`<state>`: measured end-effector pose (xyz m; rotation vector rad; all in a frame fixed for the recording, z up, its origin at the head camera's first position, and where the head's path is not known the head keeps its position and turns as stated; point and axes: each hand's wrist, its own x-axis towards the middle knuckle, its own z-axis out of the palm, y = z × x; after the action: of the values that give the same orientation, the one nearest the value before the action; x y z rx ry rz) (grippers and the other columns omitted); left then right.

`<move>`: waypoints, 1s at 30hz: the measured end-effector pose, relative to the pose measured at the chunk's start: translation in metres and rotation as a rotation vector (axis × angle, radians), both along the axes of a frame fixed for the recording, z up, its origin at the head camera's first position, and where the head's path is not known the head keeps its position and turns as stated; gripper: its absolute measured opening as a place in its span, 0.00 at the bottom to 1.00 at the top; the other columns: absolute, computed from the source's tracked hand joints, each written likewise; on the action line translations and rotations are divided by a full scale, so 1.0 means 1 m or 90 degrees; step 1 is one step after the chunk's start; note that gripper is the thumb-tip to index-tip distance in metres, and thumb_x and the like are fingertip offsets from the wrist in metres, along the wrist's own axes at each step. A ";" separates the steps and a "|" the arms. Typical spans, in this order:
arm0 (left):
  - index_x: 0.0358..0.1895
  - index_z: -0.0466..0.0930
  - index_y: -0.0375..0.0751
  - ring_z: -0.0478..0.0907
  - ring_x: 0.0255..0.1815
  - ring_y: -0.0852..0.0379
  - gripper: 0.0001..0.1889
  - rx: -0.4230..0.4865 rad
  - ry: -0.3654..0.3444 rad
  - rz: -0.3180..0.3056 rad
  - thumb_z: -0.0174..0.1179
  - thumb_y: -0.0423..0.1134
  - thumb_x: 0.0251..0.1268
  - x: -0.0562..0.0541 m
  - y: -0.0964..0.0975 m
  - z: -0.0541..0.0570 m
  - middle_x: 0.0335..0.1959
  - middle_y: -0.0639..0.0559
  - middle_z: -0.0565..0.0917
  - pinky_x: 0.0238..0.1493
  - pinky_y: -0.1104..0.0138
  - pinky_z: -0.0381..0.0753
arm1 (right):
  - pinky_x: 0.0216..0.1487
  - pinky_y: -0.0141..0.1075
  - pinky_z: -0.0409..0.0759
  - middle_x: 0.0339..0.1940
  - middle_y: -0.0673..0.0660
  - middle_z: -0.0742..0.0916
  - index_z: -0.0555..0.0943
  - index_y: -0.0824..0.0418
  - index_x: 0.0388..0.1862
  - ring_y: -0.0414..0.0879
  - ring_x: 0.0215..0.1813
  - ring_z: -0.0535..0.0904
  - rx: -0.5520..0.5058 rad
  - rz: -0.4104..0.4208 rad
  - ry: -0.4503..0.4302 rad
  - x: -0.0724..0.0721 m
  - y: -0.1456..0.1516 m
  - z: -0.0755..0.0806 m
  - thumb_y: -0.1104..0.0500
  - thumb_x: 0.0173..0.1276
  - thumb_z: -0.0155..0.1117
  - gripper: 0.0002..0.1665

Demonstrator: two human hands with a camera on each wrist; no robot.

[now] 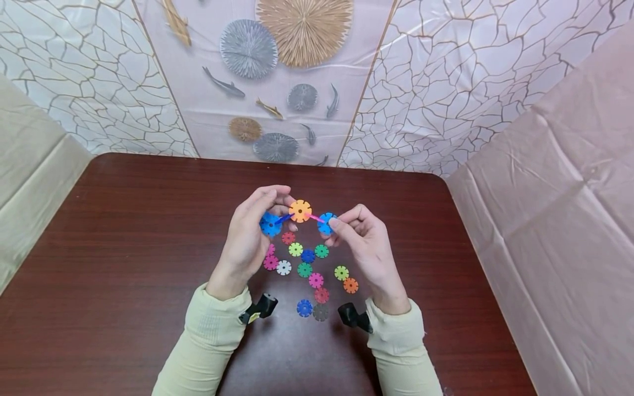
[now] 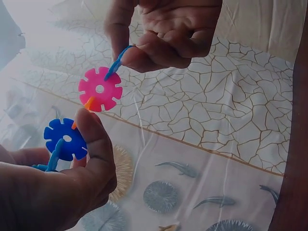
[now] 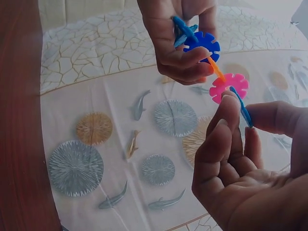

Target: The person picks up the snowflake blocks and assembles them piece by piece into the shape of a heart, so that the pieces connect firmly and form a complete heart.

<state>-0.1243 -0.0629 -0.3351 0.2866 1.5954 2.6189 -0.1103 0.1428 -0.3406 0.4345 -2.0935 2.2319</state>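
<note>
Both hands hold a joined chain of notched plastic discs above the table. My left hand (image 1: 245,234) grips its left end, around a light blue disc (image 1: 270,225) and a dark blue disc (image 2: 73,150). An orange disc (image 1: 297,206) faces up mid-chain, slotted between the dark blue disc and a pink disc (image 2: 114,90). At the other end, my right hand (image 1: 366,242) pinches a light blue disc (image 1: 324,224) between thumb and fingers. That disc shows edge-on in the right wrist view, slotted into the pink one. Left fingertips lie right at the orange disc's edge.
Loose discs lie scattered on the dark wooden table (image 1: 148,247) below the hands, among them a white disc (image 1: 284,268), a green disc (image 1: 304,269), an orange loose disc (image 1: 350,285) and a grey disc (image 1: 320,312). A patterned wall covering (image 1: 208,121) stands behind the table.
</note>
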 end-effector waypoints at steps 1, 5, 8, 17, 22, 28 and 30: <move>0.53 0.75 0.35 0.76 0.41 0.51 0.16 0.007 0.007 -0.005 0.44 0.43 0.78 0.000 0.000 0.000 0.45 0.42 0.76 0.39 0.62 0.84 | 0.35 0.38 0.84 0.29 0.61 0.88 0.73 0.71 0.42 0.45 0.28 0.84 -0.001 -0.001 -0.003 0.000 0.000 0.000 0.68 0.68 0.61 0.08; 0.54 0.74 0.37 0.76 0.42 0.51 0.19 0.032 0.025 -0.019 0.40 0.46 0.79 0.001 0.001 0.000 0.45 0.43 0.76 0.38 0.63 0.83 | 0.36 0.38 0.85 0.30 0.58 0.87 0.77 0.72 0.50 0.47 0.29 0.84 0.010 0.004 0.004 -0.001 0.001 -0.001 0.68 0.69 0.61 0.13; 0.54 0.74 0.39 0.77 0.43 0.51 0.20 0.050 0.033 -0.029 0.39 0.49 0.80 0.000 0.001 -0.001 0.45 0.44 0.77 0.39 0.62 0.83 | 0.36 0.38 0.84 0.29 0.59 0.87 0.77 0.76 0.51 0.48 0.28 0.84 0.017 0.002 0.027 -0.002 0.001 -0.002 0.68 0.69 0.61 0.15; 0.60 0.71 0.32 0.82 0.49 0.43 0.18 0.025 0.054 -0.039 0.44 0.40 0.78 -0.001 0.000 -0.001 0.48 0.37 0.80 0.51 0.56 0.81 | 0.34 0.36 0.83 0.29 0.59 0.86 0.76 0.75 0.51 0.48 0.28 0.82 -0.079 -0.089 0.035 -0.005 0.005 -0.003 0.66 0.70 0.61 0.15; 0.52 0.76 0.28 0.84 0.36 0.50 0.12 -0.033 0.025 -0.016 0.55 0.31 0.71 -0.001 0.000 -0.003 0.36 0.41 0.84 0.45 0.59 0.84 | 0.33 0.34 0.83 0.28 0.59 0.85 0.76 0.76 0.51 0.45 0.28 0.82 -0.143 -0.134 0.034 -0.007 0.008 -0.001 0.66 0.69 0.62 0.16; 0.43 0.76 0.30 0.85 0.32 0.52 0.06 -0.054 0.022 -0.018 0.59 0.29 0.67 -0.001 0.001 -0.005 0.32 0.44 0.85 0.44 0.57 0.84 | 0.33 0.34 0.83 0.27 0.60 0.84 0.76 0.76 0.51 0.45 0.28 0.81 -0.157 -0.141 0.040 -0.008 0.010 -0.001 0.67 0.69 0.62 0.16; 0.43 0.76 0.29 0.85 0.31 0.52 0.06 -0.058 0.022 -0.019 0.59 0.28 0.67 -0.001 0.000 -0.005 0.32 0.44 0.85 0.45 0.57 0.84 | 0.33 0.34 0.83 0.27 0.60 0.85 0.75 0.78 0.52 0.45 0.28 0.81 -0.160 -0.139 0.041 -0.009 0.010 0.000 0.66 0.68 0.63 0.18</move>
<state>-0.1251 -0.0624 -0.3398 0.3497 1.7024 2.5244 -0.1189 0.1523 -0.3410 0.2457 -1.7062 2.2763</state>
